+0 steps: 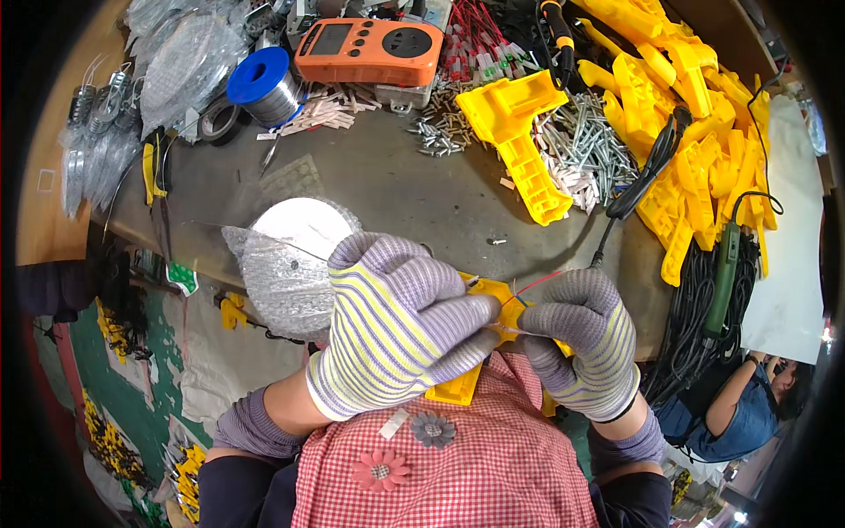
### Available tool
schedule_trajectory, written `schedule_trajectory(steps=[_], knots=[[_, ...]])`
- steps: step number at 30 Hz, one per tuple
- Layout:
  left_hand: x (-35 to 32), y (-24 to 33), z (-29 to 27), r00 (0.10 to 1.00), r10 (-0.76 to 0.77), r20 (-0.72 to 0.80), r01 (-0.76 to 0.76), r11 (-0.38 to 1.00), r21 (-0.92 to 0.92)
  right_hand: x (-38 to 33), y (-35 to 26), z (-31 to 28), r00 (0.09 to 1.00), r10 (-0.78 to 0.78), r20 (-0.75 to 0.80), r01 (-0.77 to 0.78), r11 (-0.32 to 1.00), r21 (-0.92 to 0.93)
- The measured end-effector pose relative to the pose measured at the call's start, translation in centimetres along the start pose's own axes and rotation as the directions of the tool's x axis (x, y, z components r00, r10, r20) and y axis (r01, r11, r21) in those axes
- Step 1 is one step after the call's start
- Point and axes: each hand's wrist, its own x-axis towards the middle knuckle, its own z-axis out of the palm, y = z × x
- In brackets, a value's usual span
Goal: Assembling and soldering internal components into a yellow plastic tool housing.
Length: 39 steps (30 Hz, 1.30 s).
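Both my hands wear striped knit gloves and meet over a yellow plastic housing (458,387) at the table's near edge, largely covered by them. My left hand (400,312) is closed in a pinch at the housing; what its fingertips grip is hidden. My right hand (585,339) is closed too, around the end of a black cord (605,242) that comes down from the far right. Between the two sets of fingers show a thin red wire (539,282) and a short blue wire (522,302).
Left of my hands lies a white disc (299,224) in bubble wrap. Beyond are a solder spool (264,88), an orange meter (370,51), loose screws (590,132), an empty yellow half-shell (528,150) and a heap of yellow shells (695,158). Another person (739,409) sits at right.
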Motion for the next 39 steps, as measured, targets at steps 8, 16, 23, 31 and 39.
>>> schedule_trajectory(steps=[8, 16, 23, 31, 39], knots=[[-0.1, 0.1, -0.5, 0.991, 0.110, 0.070, -0.116, 0.990, 0.076, 0.0, 0.1, 0.0, 1.000, -0.001, -0.028, 0.002, 0.999, 0.036], [0.9, 0.0, -0.7, 0.986, -0.015, 0.165, 0.019, 1.000, -0.020, -0.6, 1.0, 0.7, 0.995, -0.007, -0.097, 0.013, 0.998, 0.056], [0.6, -0.5, -0.6, 0.985, -0.016, 0.169, 0.027, 0.998, -0.058, 0.0, 0.9, 0.3, 0.994, -0.038, 0.101, 0.066, 0.955, -0.290], [0.4, -0.4, -0.9, 0.985, -0.046, 0.164, 0.040, 0.998, 0.040, 0.9, 1.4, -0.3, 0.994, 0.097, 0.058, -0.106, 0.980, 0.168], [0.8, 0.0, -0.1, 0.990, 0.014, 0.139, -0.017, 1.000, 0.018, 0.2, 1.3, 0.3, 0.973, 0.222, 0.064, -0.231, 0.939, 0.254]])
